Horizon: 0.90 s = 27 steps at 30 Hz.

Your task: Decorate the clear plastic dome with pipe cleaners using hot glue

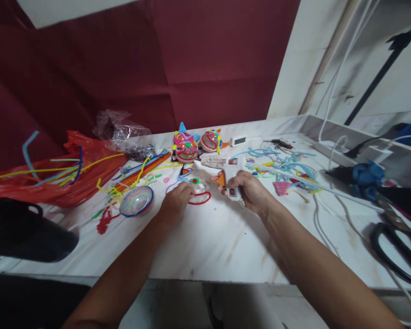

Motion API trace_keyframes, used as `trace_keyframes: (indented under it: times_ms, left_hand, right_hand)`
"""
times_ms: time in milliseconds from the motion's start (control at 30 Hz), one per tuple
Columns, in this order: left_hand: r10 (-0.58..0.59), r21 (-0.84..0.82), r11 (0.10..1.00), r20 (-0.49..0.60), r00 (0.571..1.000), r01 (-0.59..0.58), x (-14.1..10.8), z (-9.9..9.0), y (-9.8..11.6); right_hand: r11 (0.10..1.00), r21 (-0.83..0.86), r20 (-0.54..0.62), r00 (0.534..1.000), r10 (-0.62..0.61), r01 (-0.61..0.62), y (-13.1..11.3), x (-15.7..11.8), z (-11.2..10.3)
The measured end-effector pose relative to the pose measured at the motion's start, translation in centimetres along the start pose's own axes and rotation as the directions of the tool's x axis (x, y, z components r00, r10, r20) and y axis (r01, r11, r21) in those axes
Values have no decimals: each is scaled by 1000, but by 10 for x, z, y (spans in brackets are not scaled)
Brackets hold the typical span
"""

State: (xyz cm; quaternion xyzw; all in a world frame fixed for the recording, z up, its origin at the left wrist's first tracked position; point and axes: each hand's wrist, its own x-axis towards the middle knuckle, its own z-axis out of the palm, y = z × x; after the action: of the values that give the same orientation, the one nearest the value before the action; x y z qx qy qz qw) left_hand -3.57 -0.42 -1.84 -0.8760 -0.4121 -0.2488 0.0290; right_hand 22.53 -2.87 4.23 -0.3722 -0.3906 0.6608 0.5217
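Observation:
My right hand [251, 191] is closed around the handle of a white glue gun [233, 172] with an orange trigger. Its nozzle points left, and a long translucent glue stick [315, 183] runs out of its back. Under the nozzle is a transparent plastic dome [201, 186] with a green-and-red piece on it and a red pipe cleaner [201, 202] curving along its near edge. My left hand [178, 198] grips the dome's left side, fingertips partly hidden. Behind stand decorated fish-like balls [187, 151] in pink and green, with another ball [211, 140] beside them.
A bowl-like dome with blue rim [137, 201] lies left, near pipe cleaners [157, 167] and a red plastic bag [89, 153]. A black container [27, 230] lies front left. Blue pipe cleaners [296, 161], black-handled scissors [395, 246] and a white cord [318, 219] lie right.

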Motion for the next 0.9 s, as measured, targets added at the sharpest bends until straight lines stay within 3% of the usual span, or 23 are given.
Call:
trace_keyframes:
  times_ms: [267, 600, 767, 900]
  left_hand:
    - [22, -17, 1000, -23, 1000, -22, -2, 7, -7]
    - [22, -36, 999, -63, 998, -25, -4, 8, -7]
    - [41, -94, 994, -120, 992, -52, -2, 13, -11]
    - [-55, -187, 982, -82, 995, 39, -2, 12, -11]
  right_hand:
    - [994, -108, 4, 999, 34, -33, -8, -3, -8]
    - [968, -235, 31, 994, 102, -92, -1, -8, -15]
    - [979, -188, 16, 997, 79, -75, -3, -9, -21]
    - [984, -163, 25, 997, 71, -66, -4, -8, -24]
